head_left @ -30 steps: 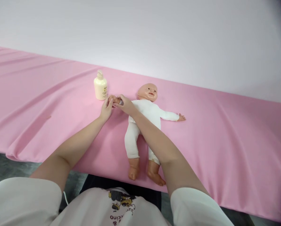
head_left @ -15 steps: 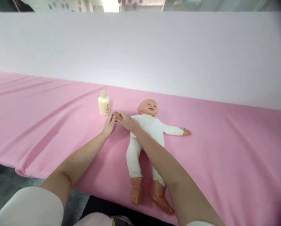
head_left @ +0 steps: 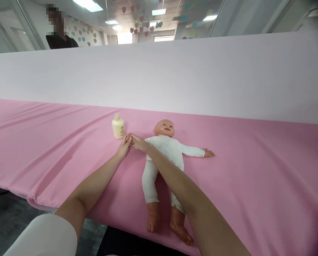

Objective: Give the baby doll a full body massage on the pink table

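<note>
A baby doll [head_left: 165,147] with a white cloth body lies face up, its arms spread and its bare feet towards me. My left hand [head_left: 125,145] is closed round the doll's hand on the left side. From the other side, my right hand [head_left: 139,143] grips the same small hand near its wrist, so most of it is hidden. My right forearm passes over the doll's belly and legs. Just behind my left hand stands a cream pump bottle [head_left: 118,127], upright.
The doll lies on a pink cloth [head_left: 241,177] with folds on the left. A white wall panel [head_left: 159,78] rises behind it. Above the panel, a person [head_left: 60,39] in dark clothing shows at the upper left, near heart-shaped decorations [head_left: 141,26].
The view has tilted up, showing more of the room and the person at the upper left. My hands stay together on the doll's hand, with the fingers slightly shifted.
</note>
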{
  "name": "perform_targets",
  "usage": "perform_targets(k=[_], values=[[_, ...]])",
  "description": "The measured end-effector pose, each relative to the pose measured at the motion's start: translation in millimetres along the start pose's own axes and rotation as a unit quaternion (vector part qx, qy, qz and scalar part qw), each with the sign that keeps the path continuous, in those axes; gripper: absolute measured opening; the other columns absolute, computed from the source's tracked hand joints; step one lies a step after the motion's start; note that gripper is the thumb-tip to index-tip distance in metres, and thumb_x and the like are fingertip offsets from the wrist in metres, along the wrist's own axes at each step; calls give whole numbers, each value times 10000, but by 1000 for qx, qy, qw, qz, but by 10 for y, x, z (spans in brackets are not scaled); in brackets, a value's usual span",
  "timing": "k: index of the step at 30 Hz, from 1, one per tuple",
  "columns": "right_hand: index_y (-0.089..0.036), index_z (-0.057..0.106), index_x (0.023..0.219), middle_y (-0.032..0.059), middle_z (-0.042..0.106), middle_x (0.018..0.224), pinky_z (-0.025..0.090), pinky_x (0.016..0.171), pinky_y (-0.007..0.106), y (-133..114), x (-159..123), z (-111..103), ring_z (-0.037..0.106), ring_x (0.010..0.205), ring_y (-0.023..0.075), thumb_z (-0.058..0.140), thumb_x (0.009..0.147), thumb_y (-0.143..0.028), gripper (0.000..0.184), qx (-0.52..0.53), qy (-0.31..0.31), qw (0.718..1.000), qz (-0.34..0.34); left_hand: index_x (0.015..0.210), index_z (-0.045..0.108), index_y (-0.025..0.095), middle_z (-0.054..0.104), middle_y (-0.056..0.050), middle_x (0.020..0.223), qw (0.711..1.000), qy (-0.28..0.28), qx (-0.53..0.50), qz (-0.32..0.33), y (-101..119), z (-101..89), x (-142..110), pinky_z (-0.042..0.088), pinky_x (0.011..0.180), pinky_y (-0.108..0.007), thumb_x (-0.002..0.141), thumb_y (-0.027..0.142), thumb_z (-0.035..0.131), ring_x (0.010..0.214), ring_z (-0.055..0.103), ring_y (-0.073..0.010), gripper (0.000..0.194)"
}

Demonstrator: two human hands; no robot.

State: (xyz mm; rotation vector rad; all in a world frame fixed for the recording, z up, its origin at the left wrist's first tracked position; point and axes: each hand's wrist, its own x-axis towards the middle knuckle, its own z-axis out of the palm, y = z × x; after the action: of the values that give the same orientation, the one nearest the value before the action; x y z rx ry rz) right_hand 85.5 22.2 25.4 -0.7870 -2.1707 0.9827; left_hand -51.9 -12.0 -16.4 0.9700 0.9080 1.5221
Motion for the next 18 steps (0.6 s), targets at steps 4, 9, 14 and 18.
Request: perform_targets(k=[4,9,14,18], values=[[-155,642,1312,111,708,1311,516,1088,345,-57,-12,12,662,1215,218,533,946,-95,387,-75,-27,997,-1,1105,614,228,666,-21,1041,998,38,32,25,28,17,10,528,647,-239,725,538,884,800,652,-139,560],[-102,672,1298,201,706,1330,493,1081,427,-292,-67,61,678,1198,308,521,1031,-209,324,-285,-1,957,61,913,567,209,594,35,793,988,93,115,43,46,5,51,498,726,-232,890,402,787,738,592,-123,293],[-4,687,1253,284,702,1283,459,1092,494,-461,-48,138,658,1236,371,410,1093,-219,385,-367,-13,927,70,813,517,218,522,42,705,954,122,249,114,32,-89,180,466,751,-289,1018,449,637,677,529,-146,332],[-4,605,1333,270,666,1345,464,1097,463,-518,-2,258,645,1242,318,298,1103,-128,403,-350,21,929,118,789,515,226,530,29,702,932,96,304,174,69,-147,221,495,810,-316,1008,615,598,709,556,-164,454]])
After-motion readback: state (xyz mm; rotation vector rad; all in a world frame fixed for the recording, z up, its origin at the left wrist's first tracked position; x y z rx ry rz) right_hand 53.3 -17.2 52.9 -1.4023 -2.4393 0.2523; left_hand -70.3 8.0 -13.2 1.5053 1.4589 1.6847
